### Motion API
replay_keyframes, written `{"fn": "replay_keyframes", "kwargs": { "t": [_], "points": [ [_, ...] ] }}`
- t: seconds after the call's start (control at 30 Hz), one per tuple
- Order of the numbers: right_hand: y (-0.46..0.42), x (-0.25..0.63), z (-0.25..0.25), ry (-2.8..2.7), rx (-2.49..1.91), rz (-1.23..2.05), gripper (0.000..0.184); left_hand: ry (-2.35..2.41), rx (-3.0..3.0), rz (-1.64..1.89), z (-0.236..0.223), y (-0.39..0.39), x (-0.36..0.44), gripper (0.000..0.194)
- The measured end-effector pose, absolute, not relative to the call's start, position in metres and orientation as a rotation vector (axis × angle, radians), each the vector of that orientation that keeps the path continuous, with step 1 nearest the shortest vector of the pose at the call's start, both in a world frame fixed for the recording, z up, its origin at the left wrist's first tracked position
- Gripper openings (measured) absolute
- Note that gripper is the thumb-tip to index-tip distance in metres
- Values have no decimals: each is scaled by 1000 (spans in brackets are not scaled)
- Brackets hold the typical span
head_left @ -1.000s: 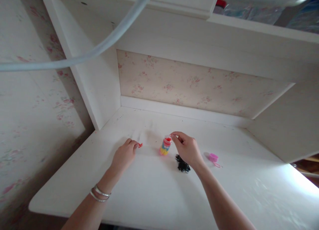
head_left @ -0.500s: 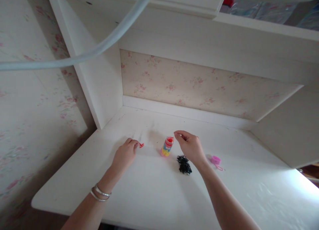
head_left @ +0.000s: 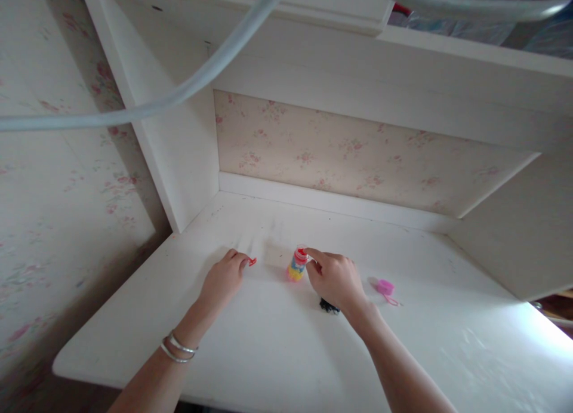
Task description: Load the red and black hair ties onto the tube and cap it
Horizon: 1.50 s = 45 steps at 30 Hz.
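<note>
My left hand (head_left: 226,273) is closed, pinching a small red elastic band (head_left: 252,262) just above the desk. A small clear bottle (head_left: 296,267) with red, yellow and pink contents and a blue label stands upright and uncapped between my hands. At its mouth is my right hand (head_left: 336,276), index finger stretched onto the red contents at the rim and thumb lower beside the bottle. Nothing shows between those fingers. A bunch of black elastic bands (head_left: 329,306) lies on the desk, partly hidden under my right hand.
A pink cap (head_left: 385,287) with a pink loop lies on the white desk (head_left: 268,341), right of my right hand. White side panels and a floral-papered back wall (head_left: 349,150) enclose the desk. A pale tube (head_left: 179,93) crosses the upper view, close to the camera.
My right hand has moved left and down to the bottle's mouth, its index finger now at the rim, covering more of the black bands. My left hand has stayed in place with the red band.
</note>
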State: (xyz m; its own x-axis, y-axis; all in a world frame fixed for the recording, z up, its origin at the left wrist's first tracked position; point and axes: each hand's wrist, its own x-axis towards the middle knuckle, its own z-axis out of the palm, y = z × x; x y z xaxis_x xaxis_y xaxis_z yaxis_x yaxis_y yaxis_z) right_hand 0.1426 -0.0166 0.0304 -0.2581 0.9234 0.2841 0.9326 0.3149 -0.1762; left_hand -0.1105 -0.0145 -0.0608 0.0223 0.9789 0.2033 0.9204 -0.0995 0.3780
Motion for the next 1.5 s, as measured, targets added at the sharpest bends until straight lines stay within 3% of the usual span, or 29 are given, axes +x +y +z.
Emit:
{"fn": "replay_keyframes", "kwargs": {
  "t": [0.57, 0.77, 1.0, 1.17, 1.5],
  "points": [
    [-18, 147, 24, -2005, -1533, 86, 36, 2066, 2097, 621, -55, -16, -108, 29],
    [-40, 147, -10, -1860, -1287, 302, 31, 2066, 2031, 657, -52, -18, -106, 25],
    [-69, 121, -58, -2255, -1081, 606, 34, 1906, 2076, 978, -54, -13, -103, 23],
    [-72, 115, -62, -2467, -1105, 516, 30, 1715, 1968, 1097, -34, -17, -84, 24],
    [-74, 120, -64, -2555, -1076, 338, 21, 1419, 2359, 1103, 27, -2, -30, 25]
  ]
}}
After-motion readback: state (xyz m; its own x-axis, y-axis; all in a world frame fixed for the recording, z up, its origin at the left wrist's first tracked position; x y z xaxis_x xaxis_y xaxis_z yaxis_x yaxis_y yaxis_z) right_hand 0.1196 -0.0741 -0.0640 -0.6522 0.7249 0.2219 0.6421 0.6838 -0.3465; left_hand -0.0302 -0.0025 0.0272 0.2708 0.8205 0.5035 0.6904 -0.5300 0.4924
